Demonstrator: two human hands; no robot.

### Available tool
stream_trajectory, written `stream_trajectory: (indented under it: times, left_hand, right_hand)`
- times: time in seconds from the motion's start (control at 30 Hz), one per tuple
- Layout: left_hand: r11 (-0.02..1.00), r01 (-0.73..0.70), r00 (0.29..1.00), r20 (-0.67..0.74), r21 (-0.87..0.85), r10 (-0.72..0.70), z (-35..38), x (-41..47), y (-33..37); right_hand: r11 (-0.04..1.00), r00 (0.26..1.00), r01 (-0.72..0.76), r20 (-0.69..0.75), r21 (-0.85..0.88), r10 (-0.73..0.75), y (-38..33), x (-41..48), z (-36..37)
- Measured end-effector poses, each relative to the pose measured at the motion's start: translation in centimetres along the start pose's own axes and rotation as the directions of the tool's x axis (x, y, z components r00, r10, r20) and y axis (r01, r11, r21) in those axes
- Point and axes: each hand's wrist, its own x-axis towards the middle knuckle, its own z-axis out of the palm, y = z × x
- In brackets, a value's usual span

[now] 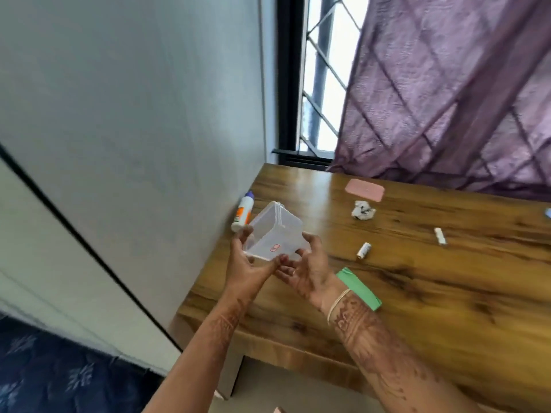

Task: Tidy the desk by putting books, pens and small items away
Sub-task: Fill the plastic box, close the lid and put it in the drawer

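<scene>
Logging head view left to right, clock bearings taken from the clear plastic box (277,231).

Noting blue patterned fabric (44,368) at 8 o'clock, low in the corner, below a pale wall (134,114). Noting 1 glue bottle (242,214), white with a purple cap, at 10 o'clock, lying on the desk (417,293) against the wall, just beside the box.

Recording left hand (247,263) gripping the box's left side, fingertips curling onto the left wall, thumb pressing along the near lower edge. Recording the box being held over the desk's left edge, tilted, rimmed end pointing up and away, small red-and-white label (274,248) facing the camera. Not managing to tell whether any corner is touching the wood. Recording right hand (310,263) cupping the box's right side from below, fingers curling onto it. Finding both hands close together, clamping the same box. Noting a pale bangle (337,305) round the right wrist.

Noting green folded paper (362,290) at 5 o'clock, lying flat, partly hidden behind the right wrist. Noting 1 thread spool (363,251) at 3 o'clock, on its side, apart from the box. Noting crumpled paper ball (363,210) at 2 o'clock, pink flat piece (365,189) just beyond it. Noting small white piece (440,236) farther out at 3 o'clock, too blurred to identify. Noting window grille (320,79) at 12 o'clock and purple curtain (447,84) at 1 o'clock, hem reaching the desk's far edge.
</scene>
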Motion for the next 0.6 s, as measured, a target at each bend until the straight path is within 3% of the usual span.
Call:
stream_trajectory:
  times: [0.17, 0.37, 0.5, 0.57, 0.6]
  left_hand:
    - [0.994, -0.095, 0.991, 0.084, -0.050, 0.099, 2.7, 0.2, 1.1]
    - [0.991, -0.087, 0.939, 0.322, -0.104, 0.116, 6.4, 0.3, 1.9]
    - [0.989, -0.079, 0.925, 0.360, -0.126, 0.119, 7.9, 1.0, 1.9]
    - [0.990, -0.074, 0.931, 0.349, -0.117, 0.110, 8.3, 1.7, 1.6]
    - [0.991, -0.072, 0.935, 0.339, -0.111, 0.106, 8.5, 2.1, 1.4]
  right_hand:
    - [0.979, 0.997, 0.074, -0.008, 0.192, -0.074, -0.2, -2.2, -3.1]
    - [0.972, 0.985, 0.170, 0.002, 0.162, -0.173, -1.1, -5.4, -5.9]
    - [0.985, 0.977, 0.166, -0.126, -0.039, -0.170, -2.6, -5.3, -7.6]
    - [0.943, 0.909, 0.228, -0.295, -0.241, -0.295, -3.4, -4.2, -8.8]
    - [0.880, 0.836, 0.252, -0.368, -0.402, -0.407, -3.8, -3.5, -9.5]
